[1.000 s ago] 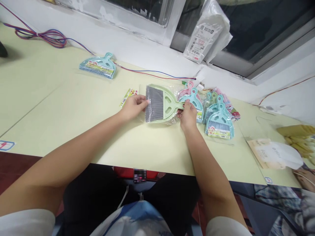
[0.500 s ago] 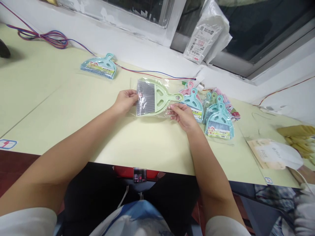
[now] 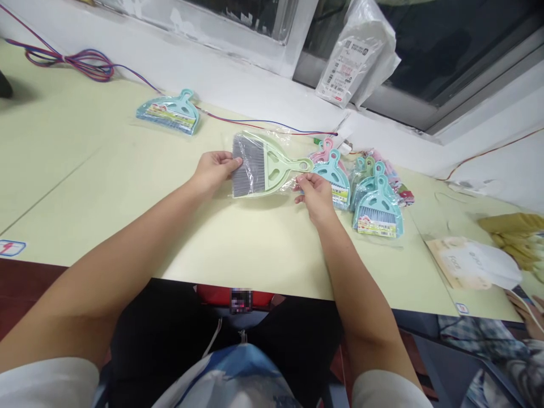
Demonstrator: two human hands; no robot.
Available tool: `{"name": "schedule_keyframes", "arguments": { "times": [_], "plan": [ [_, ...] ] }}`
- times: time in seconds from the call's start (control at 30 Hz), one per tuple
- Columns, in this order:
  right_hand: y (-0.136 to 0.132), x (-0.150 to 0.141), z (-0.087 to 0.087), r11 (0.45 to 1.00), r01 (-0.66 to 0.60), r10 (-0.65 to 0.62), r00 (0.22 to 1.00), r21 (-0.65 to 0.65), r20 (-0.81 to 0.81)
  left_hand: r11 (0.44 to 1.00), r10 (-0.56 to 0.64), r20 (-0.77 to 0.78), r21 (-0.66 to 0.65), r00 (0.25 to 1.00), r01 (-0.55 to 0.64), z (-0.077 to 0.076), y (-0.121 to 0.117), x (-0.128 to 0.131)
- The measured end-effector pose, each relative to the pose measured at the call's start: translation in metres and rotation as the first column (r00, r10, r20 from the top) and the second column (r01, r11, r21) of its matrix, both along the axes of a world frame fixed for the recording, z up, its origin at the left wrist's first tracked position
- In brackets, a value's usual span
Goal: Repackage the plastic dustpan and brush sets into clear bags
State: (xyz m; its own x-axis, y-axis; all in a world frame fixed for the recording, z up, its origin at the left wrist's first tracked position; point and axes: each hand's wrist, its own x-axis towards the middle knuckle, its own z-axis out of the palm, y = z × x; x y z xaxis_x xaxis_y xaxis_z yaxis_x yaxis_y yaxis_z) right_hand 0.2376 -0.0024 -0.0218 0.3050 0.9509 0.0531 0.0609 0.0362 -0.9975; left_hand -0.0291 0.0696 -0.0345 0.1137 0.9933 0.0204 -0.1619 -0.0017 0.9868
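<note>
A light green dustpan and brush set (image 3: 272, 165) in a clear plastic bag is held just above the table, its grey bristles facing left and its handle right. My left hand (image 3: 216, 170) grips the bristle end, thumb on top and fingers partly hidden beneath. At the handle end, my right hand (image 3: 313, 192) pinches the edge of the clear bag below the handle. Close behind my right hand lies a blue packaged dustpan set (image 3: 334, 170), partly overlapping a pink one (image 3: 325, 146).
More blue packaged sets (image 3: 378, 209) lie to the right, beside a colourful cloth bundle. Another blue set (image 3: 170, 113) rests at the back left near coiled cables (image 3: 80, 63). A plastic packet (image 3: 348, 62) leans on the window. Another person's hand (image 3: 529, 311) shows at far right.
My left thumb has moved further over the bristles, and the set has tilted slightly, its bristle end shifting left. My right hand stays near the handle. Another person's hand has appeared at far right.
</note>
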Motion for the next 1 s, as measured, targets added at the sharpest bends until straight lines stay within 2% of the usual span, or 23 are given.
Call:
{"name": "schedule_keyframes", "arguments": {
  "times": [0.17,0.27,0.4,0.73,0.87,1.0],
  "plan": [
    [0.002,0.007,0.001,0.997,0.007,-0.018,0.989,-0.076,-0.146,1.000,0.003,-0.009,0.003,1.000,-0.003,0.004,-0.001,-0.002],
    [0.001,0.015,0.006,0.998,0.037,-0.049,0.972,-0.055,-0.230,0.999,-0.038,-0.032,-0.020,0.999,0.038,0.006,-0.002,-0.002],
    [-0.002,0.019,0.012,0.994,-0.063,0.047,0.985,-0.089,-0.167,0.983,-0.183,-0.087,-0.033,0.979,0.181,0.004,-0.005,-0.001],
    [-0.007,0.014,0.016,0.977,-0.025,0.016,0.999,-0.210,-0.046,0.951,-0.304,-0.149,0.006,0.941,0.308,0.001,-0.009,-0.002],
    [-0.005,0.016,0.014,0.978,-0.007,-0.003,0.999,-0.207,-0.050,0.955,-0.294,-0.158,-0.001,0.943,0.298,0.003,-0.011,-0.001],
    [0.001,0.028,0.007,0.990,-0.002,-0.006,0.998,-0.139,-0.060,0.977,-0.214,-0.190,-0.016,0.958,0.215,0.013,-0.013,-0.004]
  ]
}}
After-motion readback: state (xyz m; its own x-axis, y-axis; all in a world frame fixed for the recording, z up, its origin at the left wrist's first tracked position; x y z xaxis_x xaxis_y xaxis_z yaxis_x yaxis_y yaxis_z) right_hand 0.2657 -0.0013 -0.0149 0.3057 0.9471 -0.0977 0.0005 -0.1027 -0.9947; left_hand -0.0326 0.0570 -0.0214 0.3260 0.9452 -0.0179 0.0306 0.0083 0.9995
